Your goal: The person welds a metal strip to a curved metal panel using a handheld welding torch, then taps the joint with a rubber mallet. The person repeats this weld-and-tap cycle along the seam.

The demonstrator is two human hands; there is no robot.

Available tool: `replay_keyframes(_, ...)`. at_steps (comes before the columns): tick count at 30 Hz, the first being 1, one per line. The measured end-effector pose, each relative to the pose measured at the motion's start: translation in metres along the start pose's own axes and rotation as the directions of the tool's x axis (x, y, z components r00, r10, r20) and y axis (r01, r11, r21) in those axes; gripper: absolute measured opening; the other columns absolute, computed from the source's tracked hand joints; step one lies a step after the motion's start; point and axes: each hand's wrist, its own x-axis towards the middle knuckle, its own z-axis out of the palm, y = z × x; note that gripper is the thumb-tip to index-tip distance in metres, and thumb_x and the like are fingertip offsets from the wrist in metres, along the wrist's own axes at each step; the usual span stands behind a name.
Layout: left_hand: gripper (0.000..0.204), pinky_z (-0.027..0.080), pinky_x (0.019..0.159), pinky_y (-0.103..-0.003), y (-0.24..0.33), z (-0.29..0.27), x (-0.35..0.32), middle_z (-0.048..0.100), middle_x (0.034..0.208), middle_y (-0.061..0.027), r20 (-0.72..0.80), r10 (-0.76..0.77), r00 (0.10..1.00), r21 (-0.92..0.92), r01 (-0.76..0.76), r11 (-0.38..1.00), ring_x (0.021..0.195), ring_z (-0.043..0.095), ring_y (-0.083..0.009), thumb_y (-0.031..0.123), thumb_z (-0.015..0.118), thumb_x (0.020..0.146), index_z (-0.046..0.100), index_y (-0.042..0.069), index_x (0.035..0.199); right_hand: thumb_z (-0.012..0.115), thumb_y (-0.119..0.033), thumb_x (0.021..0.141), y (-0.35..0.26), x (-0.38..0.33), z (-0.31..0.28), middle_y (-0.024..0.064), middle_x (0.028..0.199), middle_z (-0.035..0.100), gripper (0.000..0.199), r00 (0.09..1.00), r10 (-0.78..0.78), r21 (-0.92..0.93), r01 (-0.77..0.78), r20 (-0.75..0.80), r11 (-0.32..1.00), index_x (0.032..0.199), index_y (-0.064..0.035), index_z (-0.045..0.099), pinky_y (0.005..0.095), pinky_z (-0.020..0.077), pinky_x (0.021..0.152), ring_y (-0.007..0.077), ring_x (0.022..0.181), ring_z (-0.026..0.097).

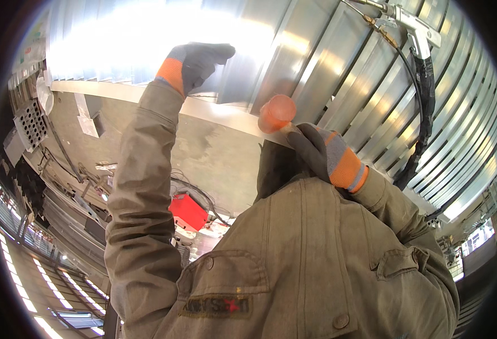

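Observation:
My right hand [327, 155], in a grey and orange glove, is closed round the handle of a mallet [278, 112] with a translucent orange-red head. The mallet head is raised close to the near edge of a work surface of long shiny metal slats [299, 42]. Over the bright left part of those slats is my gloved left hand [203, 63]. Its forefinger stretches to the right while the other fingers are partly bent, and I see nothing held in it. Whether it touches the metal I cannot tell.
A silver pistol-shaped tool [415, 28] with a black-wrapped hose [426, 107] rests across the slats at the far right. Below, on the floor, stand a red box [188, 212] and dark cables [203, 195]. A perforated metal piece [32, 121] is at the left.

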Motion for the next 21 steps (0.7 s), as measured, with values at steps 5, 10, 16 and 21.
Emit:
replay_keyframes(5, 0.035, 0.053, 0.067, -0.027, 0.006, 0.007, 0.008, 0.072, 0.101, -0.0049, -0.022, -0.165, 0.986, 0.184, 0.166, 0.969, 0.079, 0.063, -0.0133, 0.027, 0.082, 0.088, 0.076, 0.003, 0.112, 0.051, -0.020, 0.110, -0.010, -0.012, -0.015, 0.0119, 0.091, 0.065, 0.029, 0.995, -0.099, -0.008, 0.099, 0.006, 0.995, 0.124, 0.0036, 0.062, 0.0325, 0.0515, 0.063, 0.0190, 0.074, 0.066)
replay_keyframes(10, 0.050, 0.049, 0.053, -0.033, -0.003, 0.014, 0.016, 0.063, 0.074, -0.0011, -0.037, 0.109, 0.993, 0.528, -0.073, 0.846, 0.059, 0.056, -0.0153, 0.053, 0.086, 0.080, 0.069, 0.008, 0.089, 0.050, -0.015, 0.110, -0.021, -0.014, -0.019, 0.0109, 0.095, 0.064, 0.025, 0.983, -0.178, -0.144, 0.170, -0.047, 0.975, 0.123, 0.0025, 0.062, 0.0322, 0.0532, 0.063, 0.0183, 0.073, 0.067)
replay_keyframes(16, 0.049, 0.050, 0.053, -0.033, -0.003, 0.009, 0.017, 0.064, 0.075, -0.0025, -0.008, 0.135, 0.991, 0.446, -0.117, 0.888, 0.059, 0.056, -0.0154, 0.050, 0.089, 0.078, 0.070, 0.007, 0.092, 0.051, -0.015, 0.109, -0.006, -0.006, -0.002, 0.0170, 0.099, 0.065, 0.024, 0.991, -0.136, -0.163, 0.135, 0.007, 0.977, 0.122, 0.0005, 0.063, 0.0371, 0.0538, 0.069, 0.0300, 0.081, 0.068)
replay_keyframes(21, 0.050, 0.051, 0.055, -0.033, -0.002, 0.007, 0.021, 0.068, 0.077, -0.0031, 0.030, 0.045, 0.999, 0.438, -0.053, 0.897, 0.061, 0.058, -0.0154, 0.052, 0.090, 0.079, 0.071, 0.008, 0.093, 0.053, -0.014, 0.107, 0.001, -0.011, 0.000, 0.0197, 0.106, 0.066, 0.023, 0.988, -0.151, -0.218, 0.153, 0.028, 0.964, 0.123, 0.0004, 0.063, 0.0409, 0.0541, 0.072, 0.0372, 0.088, 0.068)
